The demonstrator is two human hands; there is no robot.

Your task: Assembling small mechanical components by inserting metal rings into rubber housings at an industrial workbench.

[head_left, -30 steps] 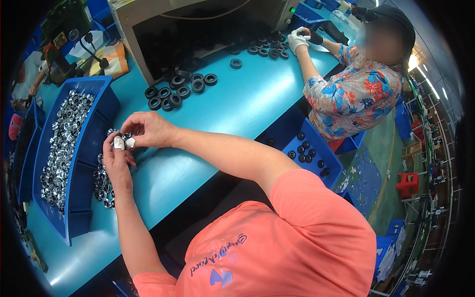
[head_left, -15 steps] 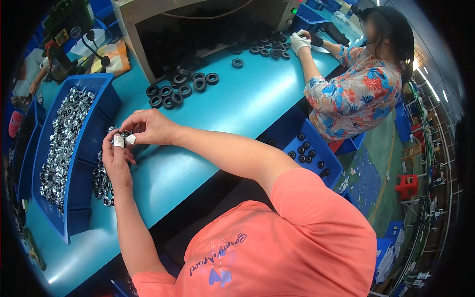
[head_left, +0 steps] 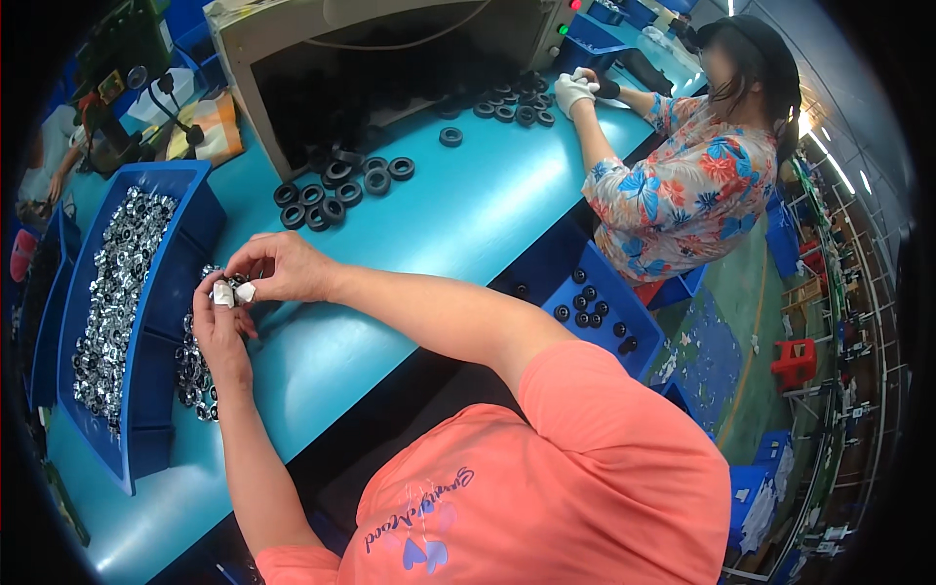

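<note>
My left hand [head_left: 223, 341] and my right hand [head_left: 295, 269] meet over the bench beside a long blue bin. White wraps cover both thumb tips. Pinched between the fingertips of both hands is a small dark and shiny metal part [head_left: 237, 279], largely covered by the fingers. Just left of my left hand lies a pile of small shiny metal parts [head_left: 193, 366] on the bench. The blue bin [head_left: 146, 390] beyond it is heaped with silvery metal parts [head_left: 122, 292].
Black rings [head_left: 375, 181] lie on the turquoise bench [head_left: 429, 219] before a grey-framed machine [head_left: 229, 88]. A co-worker [head_left: 673, 195] with a white glove works at the right. Black round parts [head_left: 585, 302] sit in a blue tray [head_left: 624, 353] below the bench edge.
The whole view has shifted slightly, so the scene sits a little further left. Both hands stay together at the same place, pinching the small metal part.
</note>
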